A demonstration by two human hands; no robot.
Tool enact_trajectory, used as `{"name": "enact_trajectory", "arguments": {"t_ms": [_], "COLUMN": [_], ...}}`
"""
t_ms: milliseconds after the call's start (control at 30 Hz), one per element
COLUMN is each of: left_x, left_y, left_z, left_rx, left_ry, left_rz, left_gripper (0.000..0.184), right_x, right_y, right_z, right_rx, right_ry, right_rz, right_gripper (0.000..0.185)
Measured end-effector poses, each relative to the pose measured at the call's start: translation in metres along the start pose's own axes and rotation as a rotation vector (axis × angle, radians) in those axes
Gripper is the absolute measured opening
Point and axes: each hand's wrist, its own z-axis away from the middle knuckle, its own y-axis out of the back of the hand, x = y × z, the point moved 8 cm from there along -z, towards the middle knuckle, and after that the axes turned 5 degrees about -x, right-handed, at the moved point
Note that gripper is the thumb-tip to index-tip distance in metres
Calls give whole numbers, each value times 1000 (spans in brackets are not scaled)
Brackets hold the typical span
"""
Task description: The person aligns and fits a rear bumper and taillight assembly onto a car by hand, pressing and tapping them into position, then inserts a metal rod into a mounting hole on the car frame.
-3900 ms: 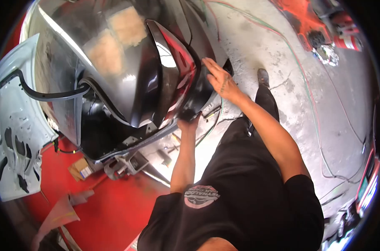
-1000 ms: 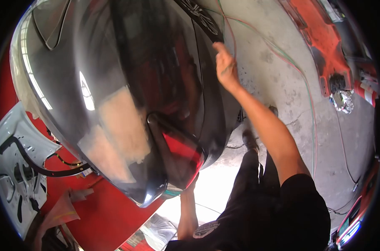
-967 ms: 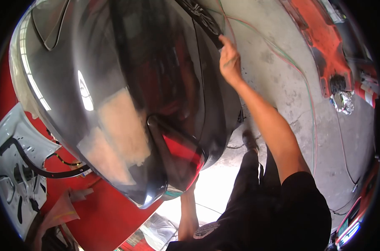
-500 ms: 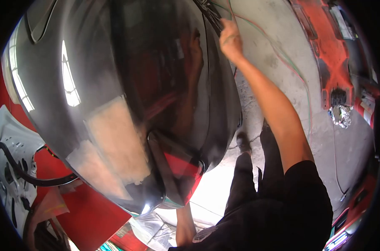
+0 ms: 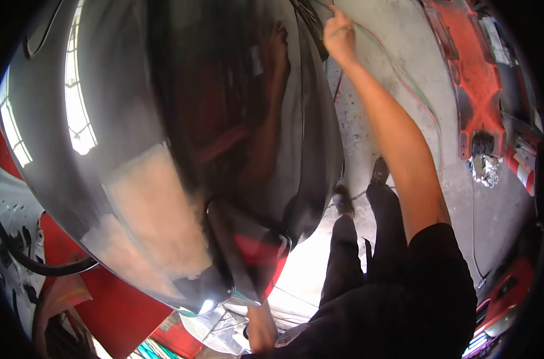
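The glossy dark car body (image 5: pixel 119 102) bears tan patches (image 5: pixel 158 206) near a red taillight (image 5: pixel 255 250).

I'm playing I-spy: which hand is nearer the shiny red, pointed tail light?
Left. The left hand is hidden, but its bare forearm shows just below the red tail light; the right hand is farther off, near the picture's top.

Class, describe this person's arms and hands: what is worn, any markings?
A short, black fabric sleeve tops the right arm, bare below it. The right hand is ungloved, with what seems a faint marking. The left forearm is bare; the left hand is hidden.
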Motion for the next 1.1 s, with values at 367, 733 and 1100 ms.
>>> {"name": "enact_trajectory", "arguments": {"t_ms": [367, 733, 1100], "left_x": [-5, -6, -35], "left_y": [-4, -23, 212], "left_z": [-11, -41, 410], "left_rx": [-22, -110, 419], "left_ry": [-13, -1, -16], "left_rz": [4, 45, 96], "left_gripper": [39, 40, 40], "right_x": [-19, 88, 0], "right_y": [-52, -137, 39], "right_z": [-14, -49, 22], "right_rx": [-121, -164, -135], "right_ry": [-19, -208, -153], "right_rz": [23, 168, -176], "right_gripper": [38, 43, 38]}}
